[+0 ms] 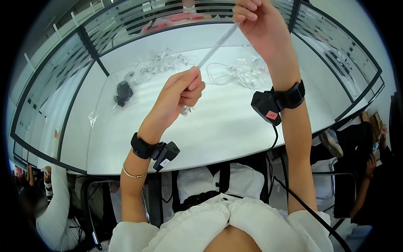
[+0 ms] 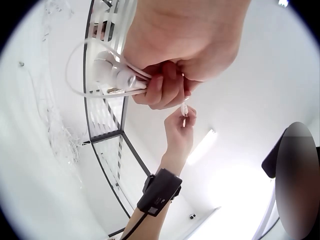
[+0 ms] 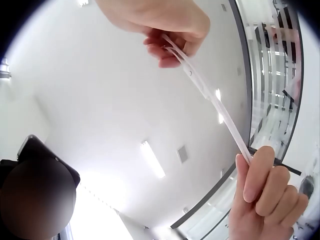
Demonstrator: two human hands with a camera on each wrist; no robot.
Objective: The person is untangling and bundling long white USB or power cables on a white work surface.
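Observation:
White wired earphones are stretched between my two hands, their doubled cable (image 1: 219, 44) running taut up to the right in the head view. Lower down, my left hand (image 1: 178, 92) grips one end with curled fingers. The earbuds (image 2: 104, 69) stick out of that fist in the left wrist view, with a loose loop of cable around them. Raised at the top right, my right hand (image 1: 268, 33) pinches the other end. A slider or joint on the cable (image 3: 192, 75) shows just below the right fingers in the right wrist view.
On the white table (image 1: 210, 134), a heap of white cables in clear plastic (image 1: 161, 63) lies at the back left. More coiled white cable (image 1: 241, 75) lies at the back right. A black item in a clear bag (image 1: 124, 92) sits at left. Glass-topped partitions (image 1: 79, 109) enclose the table.

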